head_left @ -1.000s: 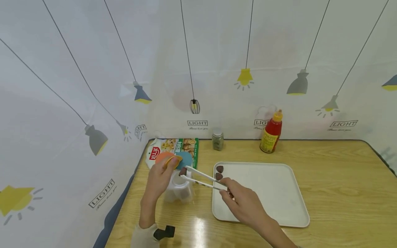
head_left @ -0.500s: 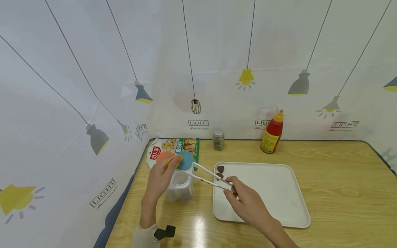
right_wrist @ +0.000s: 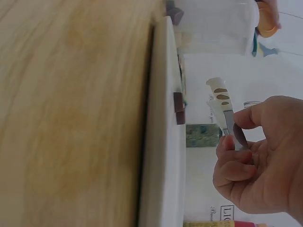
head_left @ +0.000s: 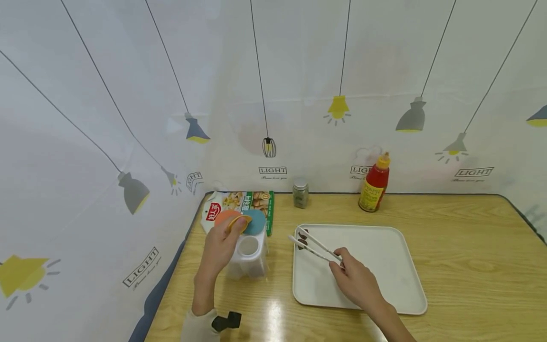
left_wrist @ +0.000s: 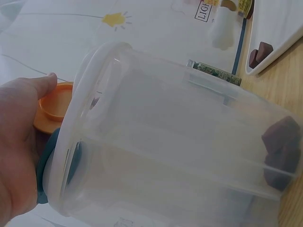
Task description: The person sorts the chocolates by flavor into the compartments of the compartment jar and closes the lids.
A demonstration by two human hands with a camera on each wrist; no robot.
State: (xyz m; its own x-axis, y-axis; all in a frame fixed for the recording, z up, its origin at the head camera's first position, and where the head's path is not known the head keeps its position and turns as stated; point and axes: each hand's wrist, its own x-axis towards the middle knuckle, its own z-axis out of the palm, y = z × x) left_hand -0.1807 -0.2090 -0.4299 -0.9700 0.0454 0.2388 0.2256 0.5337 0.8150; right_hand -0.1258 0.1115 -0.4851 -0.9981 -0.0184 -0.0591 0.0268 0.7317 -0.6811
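Observation:
My left hand (head_left: 219,249) holds a flipped-up yellow-orange lid (head_left: 240,224) on a translucent container (head_left: 248,266). Blue (head_left: 256,221) and orange (head_left: 223,217) round lids stand up behind its uncovered round opening. Through the container wall, the left wrist view shows dark brown chunks (left_wrist: 281,137) at the bottom. My right hand (head_left: 359,280) grips white-tipped tongs (head_left: 318,249), whose arms are spread above the left side of a white tray (head_left: 363,270). Beneath the tips lie two dark brown chunks (head_left: 302,243), partly hidden by the tongs.
Behind the container lies a printed food packet (head_left: 260,202). A small glass spice jar (head_left: 300,194) stands behind the tray, and a red sauce bottle (head_left: 374,184) with a yellow cap is further right. A lamp-patterned curtain (head_left: 299,118) borders the wooden table (head_left: 470,247).
The brown chunk between the tong tips has gone from them at the container's opening. My right hand has drawn the tongs rightward over the tray. The left hand stays on the lid.

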